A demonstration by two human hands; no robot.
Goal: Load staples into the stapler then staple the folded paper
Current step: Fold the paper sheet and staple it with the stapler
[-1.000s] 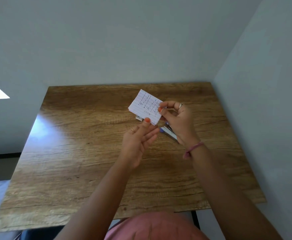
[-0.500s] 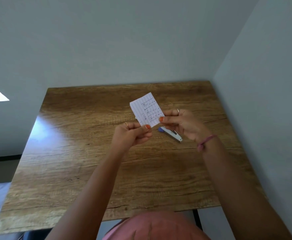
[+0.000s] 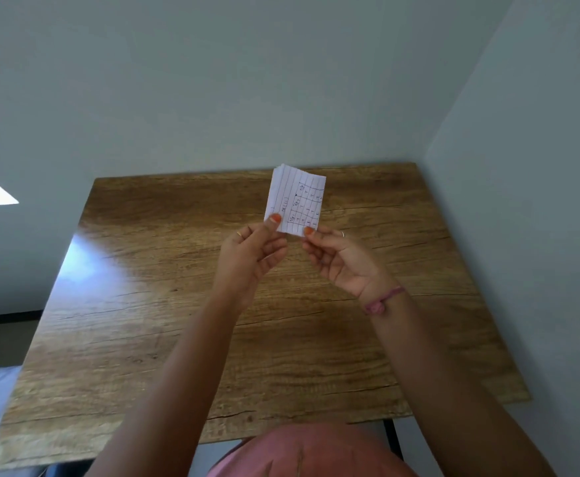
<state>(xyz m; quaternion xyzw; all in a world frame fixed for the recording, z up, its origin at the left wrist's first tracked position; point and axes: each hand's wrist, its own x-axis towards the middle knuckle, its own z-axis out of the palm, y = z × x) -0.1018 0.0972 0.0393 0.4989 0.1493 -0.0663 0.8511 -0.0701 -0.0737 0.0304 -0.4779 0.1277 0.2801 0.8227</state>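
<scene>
Now both hands pinch the paper [image 3: 295, 201] by its lower edge, left hand [image 3: 252, 254] at the left corner, right hand [image 3: 342, 261] at the right; it stands upright above the table [image 3: 144, 304], long axis vertical. No stapler is visible.

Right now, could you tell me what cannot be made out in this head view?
- Stapler: not visible anywhere on the wooden table; whether the hands hide it cannot be told.
- Writing on the folded paper: a grid shows, but the characters are too small to read.
- Any staple in the paper: too small to tell.
- Paper's lower corners: covered by the left hand and right hand.
</scene>
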